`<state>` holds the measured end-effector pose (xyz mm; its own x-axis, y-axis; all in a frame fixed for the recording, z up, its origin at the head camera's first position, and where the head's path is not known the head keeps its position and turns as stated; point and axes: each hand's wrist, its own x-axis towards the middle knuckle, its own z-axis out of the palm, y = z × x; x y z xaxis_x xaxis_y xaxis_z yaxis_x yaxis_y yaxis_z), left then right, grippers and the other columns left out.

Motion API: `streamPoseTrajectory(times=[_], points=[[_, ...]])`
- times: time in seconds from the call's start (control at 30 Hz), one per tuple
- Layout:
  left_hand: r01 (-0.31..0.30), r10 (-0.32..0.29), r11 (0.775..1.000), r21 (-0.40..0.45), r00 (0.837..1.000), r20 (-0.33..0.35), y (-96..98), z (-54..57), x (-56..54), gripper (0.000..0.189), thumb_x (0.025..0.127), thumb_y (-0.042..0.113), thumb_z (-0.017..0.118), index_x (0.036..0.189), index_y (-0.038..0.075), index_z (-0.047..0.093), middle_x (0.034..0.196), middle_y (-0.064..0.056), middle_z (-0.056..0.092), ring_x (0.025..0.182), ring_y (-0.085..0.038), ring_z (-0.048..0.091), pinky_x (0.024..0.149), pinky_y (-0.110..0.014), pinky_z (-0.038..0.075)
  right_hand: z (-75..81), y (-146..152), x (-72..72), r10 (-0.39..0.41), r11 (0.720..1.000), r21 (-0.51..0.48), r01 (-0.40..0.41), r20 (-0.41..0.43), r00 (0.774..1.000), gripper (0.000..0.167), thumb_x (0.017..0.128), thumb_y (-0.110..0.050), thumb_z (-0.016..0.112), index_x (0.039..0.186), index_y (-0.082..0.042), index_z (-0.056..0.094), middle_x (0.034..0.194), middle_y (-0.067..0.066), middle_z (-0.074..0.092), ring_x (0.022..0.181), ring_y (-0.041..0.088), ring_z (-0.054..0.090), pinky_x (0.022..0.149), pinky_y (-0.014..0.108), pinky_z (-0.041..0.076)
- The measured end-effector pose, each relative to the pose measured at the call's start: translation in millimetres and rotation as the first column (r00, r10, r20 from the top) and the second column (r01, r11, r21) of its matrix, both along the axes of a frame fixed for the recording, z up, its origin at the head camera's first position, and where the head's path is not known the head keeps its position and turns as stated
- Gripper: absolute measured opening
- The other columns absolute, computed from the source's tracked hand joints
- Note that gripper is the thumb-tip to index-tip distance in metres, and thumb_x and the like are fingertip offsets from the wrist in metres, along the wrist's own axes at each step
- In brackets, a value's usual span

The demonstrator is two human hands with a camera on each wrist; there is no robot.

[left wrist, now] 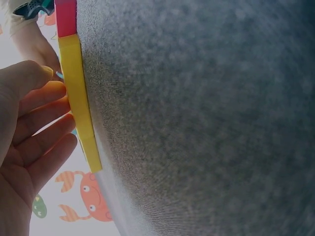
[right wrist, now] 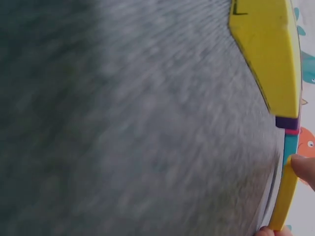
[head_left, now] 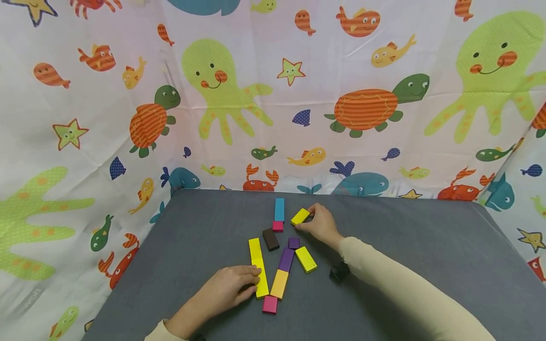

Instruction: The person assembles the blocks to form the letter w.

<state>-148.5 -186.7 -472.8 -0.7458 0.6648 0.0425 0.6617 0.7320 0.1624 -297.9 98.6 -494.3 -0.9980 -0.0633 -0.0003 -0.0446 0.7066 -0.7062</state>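
Beyond the other pieces, my right hand (head_left: 321, 226) pinches a yellow block (head_left: 300, 216) between thumb and fingers; the right wrist view shows the fingertips at both its ends. My left hand (head_left: 232, 286) rests its extended fingers against the near one of two yellow blocks (head_left: 261, 279) laid end to end. These meet a pink block (head_left: 270, 304) at the near end. From there a light orange block (head_left: 279, 284), a purple block (head_left: 286, 260) and a small purple block (head_left: 294, 243) run away, making a V shape with the yellow row.
A loose yellow block (head_left: 306, 259) lies right of the purple ones. A dark brown block (head_left: 270, 239) sits between the arms of the V. Farther back, a blue block (head_left: 279, 210) adjoins a small pink one (head_left: 278, 226). A sea-animal curtain (head_left: 264, 118) borders the grey table (head_left: 204, 227).
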Motion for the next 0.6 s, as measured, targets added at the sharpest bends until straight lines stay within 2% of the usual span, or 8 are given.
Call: streamPoseTrajectory(times=[0.17, 0.3, 0.47, 0.6], points=[[0.007, -0.007, 1.0, 0.009, 1.0, -0.008, 0.2, 0.0, 0.7, 0.025, 0.093, 0.032, 0.068, 0.113, 0.02, 0.075, 0.125, 0.005, 0.071, 0.116, -0.011, 0.068, 0.095, -0.032, 0.058, 3.7, 14, 4.7, 0.039, 0.998, -0.052, -0.039, -0.003, 0.999, 0.058, 0.077, -0.032, 0.084, 0.12, -0.003, 0.058, 0.112, 0.015, 0.064, 0.098, 0.026, 0.059, 0.085, 0.038, 0.055], [0.0, 0.0, 1.0, 0.004, 1.0, 0.0, 0.8, 0.6, 0.9, 0.025, 0.093, 0.032, 0.068, 0.114, 0.02, 0.075, 0.126, 0.005, 0.071, 0.116, -0.011, 0.068, 0.095, -0.033, 0.058, 10.9, 26, 14.7, 0.089, 0.994, -0.063, -0.089, -0.01, 0.996, 0.059, 0.078, -0.033, 0.083, 0.124, -0.005, 0.059, 0.113, 0.013, 0.065, 0.098, 0.025, 0.058, 0.084, 0.036, 0.054], [0.002, -0.002, 1.0, 0.005, 1.0, -0.005, 1.2, 1.2, 0.9, 0.025, 0.093, 0.032, 0.069, 0.114, 0.02, 0.075, 0.125, 0.005, 0.071, 0.115, -0.012, 0.068, 0.094, -0.033, 0.059, 17.1, 45, 36.6, 0.174, 0.982, -0.068, -0.175, -0.027, 0.984, 0.06, 0.078, -0.033, 0.083, 0.129, -0.011, 0.06, 0.121, 0.009, 0.065, 0.104, 0.024, 0.06, 0.091, 0.041, 0.055], [0.004, -0.004, 1.0, 0.015, 1.0, -0.007, 1.2, 1.5, 1.3, 0.025, 0.092, 0.031, 0.069, 0.113, 0.019, 0.076, 0.125, 0.005, 0.071, 0.115, -0.012, 0.068, 0.093, -0.033, 0.059, 18.4, 61, 57.3, 0.242, 0.965, -0.091, -0.245, -0.045, 0.969, 0.06, 0.077, -0.034, 0.084, 0.129, -0.015, 0.061, 0.119, 0.007, 0.066, 0.102, 0.022, 0.06, 0.093, 0.042, 0.056]])
